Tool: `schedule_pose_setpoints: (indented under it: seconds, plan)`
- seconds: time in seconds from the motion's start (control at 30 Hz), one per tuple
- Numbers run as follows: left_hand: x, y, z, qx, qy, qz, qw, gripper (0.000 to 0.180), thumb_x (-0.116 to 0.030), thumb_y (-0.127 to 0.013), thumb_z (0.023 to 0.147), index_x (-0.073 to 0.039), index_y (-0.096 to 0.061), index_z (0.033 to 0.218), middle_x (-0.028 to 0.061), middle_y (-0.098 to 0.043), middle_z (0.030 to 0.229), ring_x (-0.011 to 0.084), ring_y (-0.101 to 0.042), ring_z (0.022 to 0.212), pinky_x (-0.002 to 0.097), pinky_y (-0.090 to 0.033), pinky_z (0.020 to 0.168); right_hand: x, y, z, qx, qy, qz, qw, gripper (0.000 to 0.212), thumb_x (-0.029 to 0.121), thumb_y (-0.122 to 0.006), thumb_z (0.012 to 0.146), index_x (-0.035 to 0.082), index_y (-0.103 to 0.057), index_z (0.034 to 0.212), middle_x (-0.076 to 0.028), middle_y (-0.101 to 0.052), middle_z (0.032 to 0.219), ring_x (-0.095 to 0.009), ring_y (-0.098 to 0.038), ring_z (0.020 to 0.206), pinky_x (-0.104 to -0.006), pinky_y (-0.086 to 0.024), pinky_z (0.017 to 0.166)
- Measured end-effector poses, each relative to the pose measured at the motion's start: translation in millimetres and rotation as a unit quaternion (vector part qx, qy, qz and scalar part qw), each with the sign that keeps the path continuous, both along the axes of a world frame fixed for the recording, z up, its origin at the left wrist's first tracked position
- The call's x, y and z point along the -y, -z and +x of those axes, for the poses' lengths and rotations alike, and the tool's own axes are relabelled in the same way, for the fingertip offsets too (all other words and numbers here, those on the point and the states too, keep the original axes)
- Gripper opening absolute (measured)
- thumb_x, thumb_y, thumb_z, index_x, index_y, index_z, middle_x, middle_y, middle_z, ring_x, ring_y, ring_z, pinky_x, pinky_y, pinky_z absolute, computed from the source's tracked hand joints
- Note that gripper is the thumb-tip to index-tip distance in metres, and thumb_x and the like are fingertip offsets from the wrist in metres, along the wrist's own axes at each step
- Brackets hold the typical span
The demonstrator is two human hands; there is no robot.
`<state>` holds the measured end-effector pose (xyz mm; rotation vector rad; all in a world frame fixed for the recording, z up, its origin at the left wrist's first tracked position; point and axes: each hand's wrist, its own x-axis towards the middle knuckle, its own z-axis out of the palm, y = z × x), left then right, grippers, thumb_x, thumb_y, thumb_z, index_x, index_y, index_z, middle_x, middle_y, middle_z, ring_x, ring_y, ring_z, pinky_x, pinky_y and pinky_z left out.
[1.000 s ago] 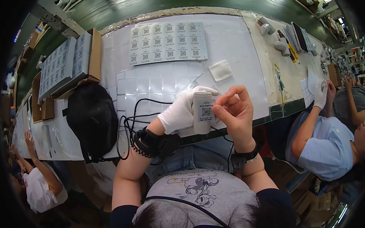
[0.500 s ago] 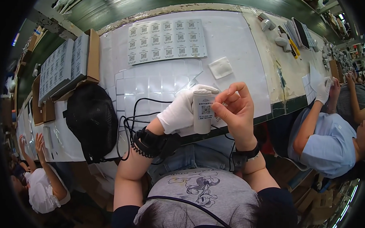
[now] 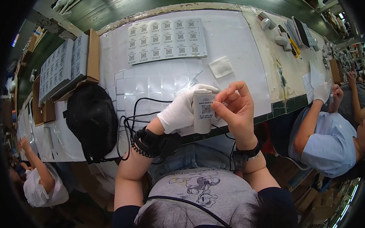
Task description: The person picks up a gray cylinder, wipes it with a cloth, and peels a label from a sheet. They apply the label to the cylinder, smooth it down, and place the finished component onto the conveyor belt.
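My left hand [image 3: 180,111], in a white glove, is closed round a whitish cylinder [image 3: 202,126] held upright above the table's near edge. On the cylinder's front sits a silver-grey sticker [image 3: 206,102] with a square code and dark print. My bare right hand [image 3: 239,112] is at the cylinder's right side, its thumb and curled forefinger closed at the sticker's right edge. Just below that thumb a bit of printed material [image 3: 217,117] shows, partly hidden. Beyond the hands lie a mostly peeled sticker backing sheet [image 3: 149,81] and a stack of full sticker sheets [image 3: 166,41].
A folded white cloth [image 3: 220,67] lies right of the sheets. Left are a black mesh cap [image 3: 91,123], a cardboard box [image 3: 93,57] of sticker sheets and looping black cables [image 3: 140,100]. Tools [image 3: 290,44] lie far right. Co-workers sit on both sides, one with a gloved hand [image 3: 322,92].
My hands, the cylinder and the sticker look almost unmoved. The left co-worker's raised arms have shifted left and down; the right co-worker's gloved hand has moved slightly.
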<state>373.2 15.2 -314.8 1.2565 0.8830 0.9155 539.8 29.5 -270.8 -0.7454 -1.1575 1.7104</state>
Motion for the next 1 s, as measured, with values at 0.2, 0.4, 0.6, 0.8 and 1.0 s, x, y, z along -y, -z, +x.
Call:
schedule_pose_setpoints:
  seconds: [0.2,0.4,0.6,0.8,1.0]
  plan:
    - [-1.1,-0.9,0.3,-0.015,0.001,0.014,1.0,0.058,0.003,-0.07,0.067,-0.004,-0.051,0.121,0.0066,-0.059,0.108,0.0139,-0.057,0.098,0.0293,-0.048,0.084,-1.5,1.8,3.2,-0.002,-0.018,0.003,1.0,0.033,-0.01,-0.062,0.079,0.007,-0.04,0.097,-0.006,-0.058,0.083,-0.007,-0.057,0.076,-0.0197,-0.05,0.065]
    - [-2.2,2.8,0.8,0.005,0.001,0.014,1.0,0.058,0.002,-0.07,0.067,-0.005,-0.051,0.121,0.0062,-0.059,0.108,0.0135,-0.057,0.097,0.0289,-0.048,0.084,-0.2,2.8,1.9,0.021,0.0,0.025,0.999,0.032,-0.008,-0.063,0.079,0.006,-0.042,0.098,-0.005,-0.057,0.083,-0.007,-0.056,0.075,-0.0191,-0.049,0.064]
    - [-0.3,-0.3,-1.2,-0.017,0.0,0.008,1.0,0.057,0.002,-0.07,0.067,-0.006,-0.051,0.121,0.006,-0.059,0.108,0.0132,-0.057,0.097,0.029,-0.048,0.084,4.0,9.4,0.7,0.076,0.043,0.108,0.99,0.02,0.005,-0.06,0.087,0.004,-0.046,0.101,-0.007,-0.056,0.09,-0.009,-0.054,0.077,-0.0209,-0.047,0.066]
    - [2.8,-11.9,-0.9,-0.031,-0.015,-0.014,0.999,0.056,0.002,-0.069,0.068,-0.005,-0.051,0.121,0.0059,-0.06,0.107,0.0123,-0.057,0.097,0.0289,-0.049,0.083,3.0,15.3,9.1,0.195,0.072,0.343,0.916,0.043,0.033,-0.052,0.093,0.002,-0.047,0.121,-0.018,-0.046,0.119,-0.023,-0.049,0.107,-0.0348,-0.043,0.088]
    - [3.4,-4.5,-0.2,-0.013,-0.061,-0.028,0.998,0.054,0.001,-0.07,0.069,-0.005,-0.051,0.12,0.0057,-0.06,0.107,0.0118,-0.057,0.097,0.0282,-0.049,0.082,10.2,13.4,-7.9,0.414,0.027,0.522,0.745,0.075,0.054,-0.044,0.09,0.002,-0.03,0.141,-0.027,-0.022,0.144,-0.041,-0.023,0.132,-0.0464,-0.021,0.107]
